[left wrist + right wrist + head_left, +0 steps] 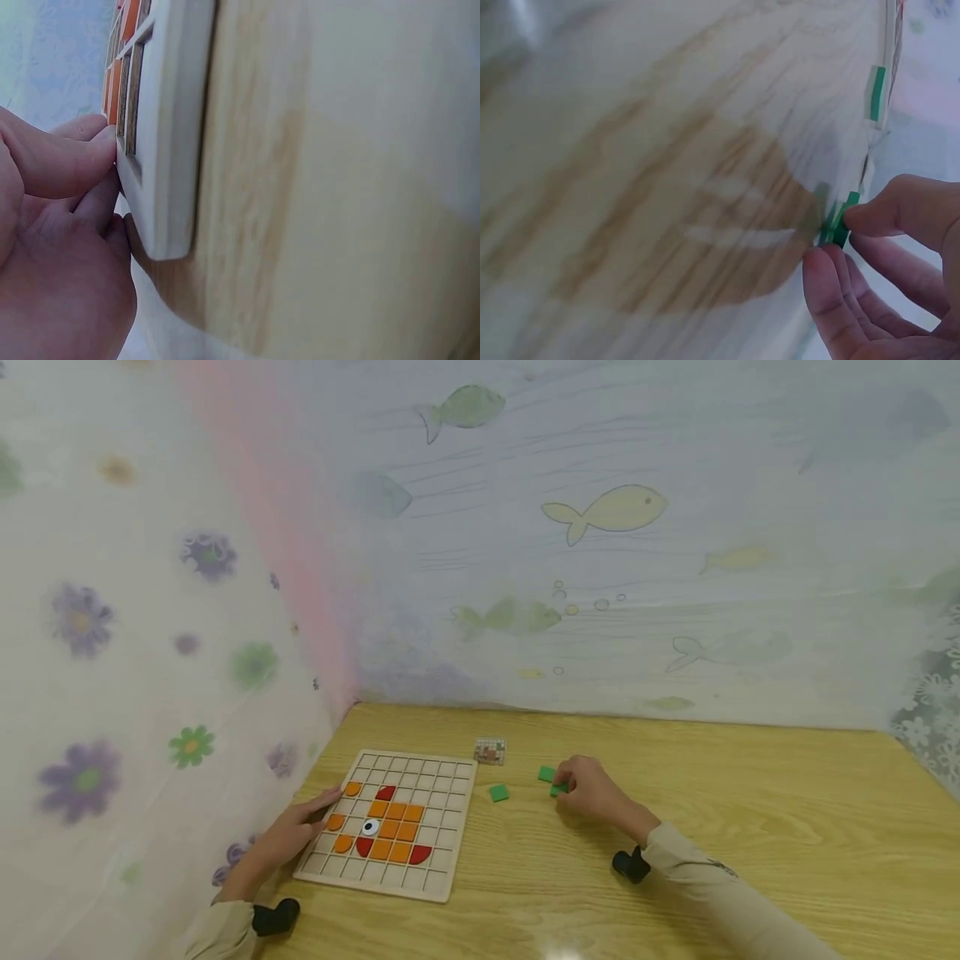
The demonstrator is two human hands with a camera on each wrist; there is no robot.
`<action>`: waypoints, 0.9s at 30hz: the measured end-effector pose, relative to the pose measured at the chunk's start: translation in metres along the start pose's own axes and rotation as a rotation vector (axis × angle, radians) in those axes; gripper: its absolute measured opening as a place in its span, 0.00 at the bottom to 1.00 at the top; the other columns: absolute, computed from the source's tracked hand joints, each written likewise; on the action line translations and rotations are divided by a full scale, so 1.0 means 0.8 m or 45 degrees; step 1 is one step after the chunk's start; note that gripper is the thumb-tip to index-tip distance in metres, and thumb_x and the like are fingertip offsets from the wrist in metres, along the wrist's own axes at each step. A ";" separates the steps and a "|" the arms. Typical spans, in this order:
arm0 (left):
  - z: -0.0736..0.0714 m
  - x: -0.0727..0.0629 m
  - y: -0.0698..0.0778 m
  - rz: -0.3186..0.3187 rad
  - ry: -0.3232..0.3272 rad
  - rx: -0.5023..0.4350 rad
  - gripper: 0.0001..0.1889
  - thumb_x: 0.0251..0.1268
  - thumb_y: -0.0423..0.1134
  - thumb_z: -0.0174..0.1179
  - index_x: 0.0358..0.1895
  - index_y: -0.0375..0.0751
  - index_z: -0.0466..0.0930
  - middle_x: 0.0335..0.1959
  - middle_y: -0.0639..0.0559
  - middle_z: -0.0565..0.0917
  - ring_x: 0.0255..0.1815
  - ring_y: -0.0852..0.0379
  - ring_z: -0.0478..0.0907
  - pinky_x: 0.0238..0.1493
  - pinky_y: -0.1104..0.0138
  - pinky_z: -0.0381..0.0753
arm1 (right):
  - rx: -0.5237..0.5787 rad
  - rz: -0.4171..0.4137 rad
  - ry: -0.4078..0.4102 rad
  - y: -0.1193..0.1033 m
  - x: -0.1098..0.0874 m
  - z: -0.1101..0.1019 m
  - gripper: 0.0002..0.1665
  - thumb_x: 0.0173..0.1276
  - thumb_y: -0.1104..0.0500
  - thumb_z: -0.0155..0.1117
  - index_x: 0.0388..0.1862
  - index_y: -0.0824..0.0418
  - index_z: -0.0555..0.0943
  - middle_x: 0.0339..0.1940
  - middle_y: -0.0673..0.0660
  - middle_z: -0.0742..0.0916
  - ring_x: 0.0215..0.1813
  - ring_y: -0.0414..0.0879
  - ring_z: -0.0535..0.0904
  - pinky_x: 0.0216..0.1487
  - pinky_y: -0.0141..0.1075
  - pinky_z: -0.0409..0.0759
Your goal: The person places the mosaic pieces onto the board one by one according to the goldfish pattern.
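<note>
At the left of the table lies a square-grid wooden board (435, 890). Orange squares (395, 811), red rounded pieces (386, 793) and a white-and-black eye piece (371, 827) form a fish shape on it. Orange round pieces (335, 822) sit near its left edge. My left hand (288, 835) rests against that edge, with fairly straight fingers touching it. My right hand (592, 789) pinches a green square tile (847, 217) between thumb and fingertips, low at the table. Close beside those fingers lies a second green tile (547, 773); another green tile (498, 792) is nearer the board.
A small picture card (491, 751) lies at the board's far right corner. The wooden table (750, 827) meets a fish-painted wall (622, 610) at the back and a flower-patterned wall (150, 693) at the left. Black wrist devices (632, 864) are on both wrists.
</note>
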State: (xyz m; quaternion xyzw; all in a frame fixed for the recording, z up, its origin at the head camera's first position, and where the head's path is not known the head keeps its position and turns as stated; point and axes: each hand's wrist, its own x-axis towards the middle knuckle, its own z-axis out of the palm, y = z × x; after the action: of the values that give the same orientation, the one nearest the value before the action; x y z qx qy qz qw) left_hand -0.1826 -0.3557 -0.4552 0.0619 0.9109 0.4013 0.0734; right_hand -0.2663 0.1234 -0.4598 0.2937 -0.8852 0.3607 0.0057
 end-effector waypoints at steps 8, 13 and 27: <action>0.001 -0.001 -0.002 0.012 -0.006 0.006 0.29 0.65 0.22 0.44 0.71 0.33 0.59 0.73 0.35 0.54 0.73 0.34 0.45 0.67 0.41 0.46 | 0.024 -0.073 -0.006 -0.007 0.008 0.004 0.07 0.49 0.71 0.63 0.28 0.64 0.84 0.27 0.54 0.80 0.25 0.39 0.71 0.26 0.31 0.72; 0.002 0.000 -0.004 0.000 -0.002 -0.008 0.29 0.65 0.23 0.44 0.71 0.34 0.59 0.73 0.36 0.54 0.73 0.35 0.44 0.67 0.41 0.45 | 0.034 -0.095 -0.021 -0.019 0.014 0.006 0.06 0.51 0.71 0.63 0.28 0.65 0.84 0.27 0.55 0.80 0.26 0.39 0.72 0.27 0.31 0.73; 0.001 0.000 -0.002 0.003 0.006 -0.003 0.28 0.65 0.24 0.46 0.70 0.34 0.60 0.73 0.36 0.54 0.73 0.35 0.45 0.67 0.41 0.45 | 0.116 -0.151 -0.040 -0.046 0.032 0.020 0.04 0.54 0.69 0.66 0.30 0.65 0.84 0.30 0.56 0.80 0.27 0.40 0.77 0.28 0.30 0.77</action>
State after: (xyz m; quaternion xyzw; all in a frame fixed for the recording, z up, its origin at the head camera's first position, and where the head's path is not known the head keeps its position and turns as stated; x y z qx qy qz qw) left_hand -0.1822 -0.3560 -0.4572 0.0619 0.9106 0.4025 0.0708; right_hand -0.2651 0.0792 -0.4426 0.3510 -0.8490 0.3949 -0.0002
